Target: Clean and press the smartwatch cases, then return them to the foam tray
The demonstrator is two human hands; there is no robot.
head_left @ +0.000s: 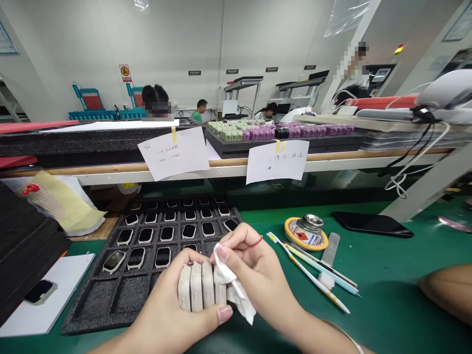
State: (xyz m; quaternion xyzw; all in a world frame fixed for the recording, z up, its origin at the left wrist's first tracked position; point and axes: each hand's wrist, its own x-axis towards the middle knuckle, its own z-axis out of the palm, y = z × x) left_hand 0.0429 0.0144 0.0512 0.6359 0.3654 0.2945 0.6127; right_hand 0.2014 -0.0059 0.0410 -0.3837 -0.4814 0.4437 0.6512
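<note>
A row of several beige smartwatch cases [196,287] stands side by side in my left hand [165,307], its thumb in front and its fingers behind. My right hand [263,268] pinches a crumpled white wipe [241,302] between thumb and fingers. The wipe lies against the rightmost case and covers part of it. Behind my hands, a dark foam tray [83,300] has rows of smartwatches [166,233] in its pockets, screens up; the nearest left pockets hold none.
To the right lie a toothbrush [313,275], slim pen-like tools, a metal strip [331,248], a round tin [295,233] with a metal cap and a black phone [372,223]. A smartwatch [40,291] rests on a white board [70,280] at left. A shelf [228,167] spans the back.
</note>
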